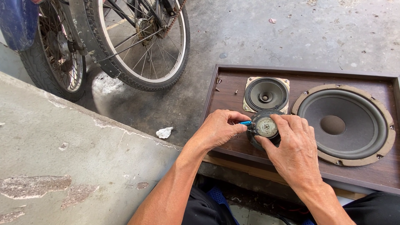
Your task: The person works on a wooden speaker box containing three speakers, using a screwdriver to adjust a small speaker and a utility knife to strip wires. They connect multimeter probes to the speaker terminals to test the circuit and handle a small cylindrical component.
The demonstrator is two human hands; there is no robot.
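A brown wooden speaker cabinet point(233, 93) lies face up on the concrete floor. It carries a large round woofer point(342, 124) at the right and a smaller cone speaker point(266, 94) on a square plate. My right hand point(293, 152) grips a small round speaker driver point(266, 127), turned magnet side up, over the cabinet's near edge. My left hand point(218, 128) pinches a small blue-sleeved connector point(246, 123) against the driver's left side.
Two loose screws point(218, 81) lie on the cabinet's top left corner. A bicycle wheel point(143, 41) and a motorbike wheel point(52, 54) stand at the top left. A raised concrete slab point(62, 158) fills the left. A crumpled white scrap point(164, 132) lies on the floor.
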